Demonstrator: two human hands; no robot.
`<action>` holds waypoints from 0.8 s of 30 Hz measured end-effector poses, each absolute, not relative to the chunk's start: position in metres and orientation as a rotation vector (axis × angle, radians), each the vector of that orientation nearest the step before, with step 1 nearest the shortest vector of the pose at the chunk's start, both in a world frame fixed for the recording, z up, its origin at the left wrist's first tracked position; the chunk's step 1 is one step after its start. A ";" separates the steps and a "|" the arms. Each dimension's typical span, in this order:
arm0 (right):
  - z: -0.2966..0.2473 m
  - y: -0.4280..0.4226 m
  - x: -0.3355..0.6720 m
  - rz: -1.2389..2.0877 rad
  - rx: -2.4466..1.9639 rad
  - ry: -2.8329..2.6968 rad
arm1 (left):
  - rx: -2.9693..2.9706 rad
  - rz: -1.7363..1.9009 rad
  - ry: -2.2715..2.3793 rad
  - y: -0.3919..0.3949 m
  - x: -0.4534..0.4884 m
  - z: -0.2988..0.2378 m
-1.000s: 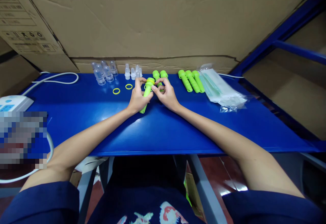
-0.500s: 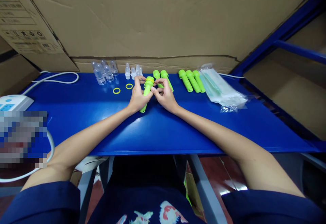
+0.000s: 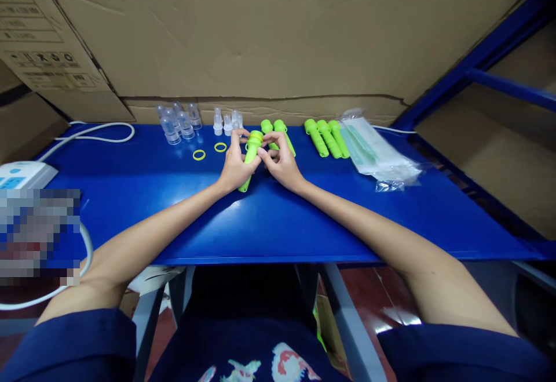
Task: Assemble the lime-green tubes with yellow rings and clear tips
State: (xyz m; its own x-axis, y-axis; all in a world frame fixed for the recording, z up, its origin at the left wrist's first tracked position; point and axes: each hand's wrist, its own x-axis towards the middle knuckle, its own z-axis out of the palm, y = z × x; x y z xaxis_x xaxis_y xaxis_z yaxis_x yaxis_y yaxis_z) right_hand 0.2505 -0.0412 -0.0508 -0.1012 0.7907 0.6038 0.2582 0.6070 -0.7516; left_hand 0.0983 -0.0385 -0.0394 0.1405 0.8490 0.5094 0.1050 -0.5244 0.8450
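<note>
A lime-green flashlight (image 3: 253,151) is held tilted above the middle of the table, its wide head up and its tail toward me. A yellow ring (image 3: 256,135) sits around the head. My left hand (image 3: 237,163) is wrapped around the body, fingers behind it. With thumb and fingertips, my right hand (image 3: 282,162) pinches the same flashlight near its head. Just behind my hands lie two more flashlights (image 3: 281,127), partly hidden by my right fingers. Two loose yellow rings (image 3: 198,155) rest on the table left of my left hand.
Clear plastic caps (image 3: 171,130) and small white cone-shaped parts (image 3: 218,122) stand at the back left. Three green flashlights (image 3: 324,138) lie right of centre beside a plastic-wrapped pack (image 3: 382,150). A power strip (image 3: 30,173) with a white cable is at the left. Cardboard (image 3: 260,34) walls the back.
</note>
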 end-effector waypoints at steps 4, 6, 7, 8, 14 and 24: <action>-0.048 -0.042 0.250 0.580 -0.894 -1.657 | 1.742 1.425 0.918 -0.039 0.098 -0.039; -0.047 -0.043 0.249 0.610 -0.900 -1.643 | 1.740 1.413 0.916 -0.040 0.098 -0.038; -0.047 -0.044 0.249 0.623 -0.902 -1.634 | 1.739 1.406 0.915 -0.041 0.098 -0.038; -0.047 -0.044 0.249 0.628 -0.905 -1.626 | 1.739 1.400 0.915 -0.041 0.098 -0.037; -0.047 -0.046 0.249 0.605 -0.926 -1.630 | 1.759 1.406 0.928 -0.041 0.098 -0.037; -0.047 -0.046 0.250 0.597 -0.942 -1.678 | 1.758 1.420 0.905 -0.040 0.098 -0.038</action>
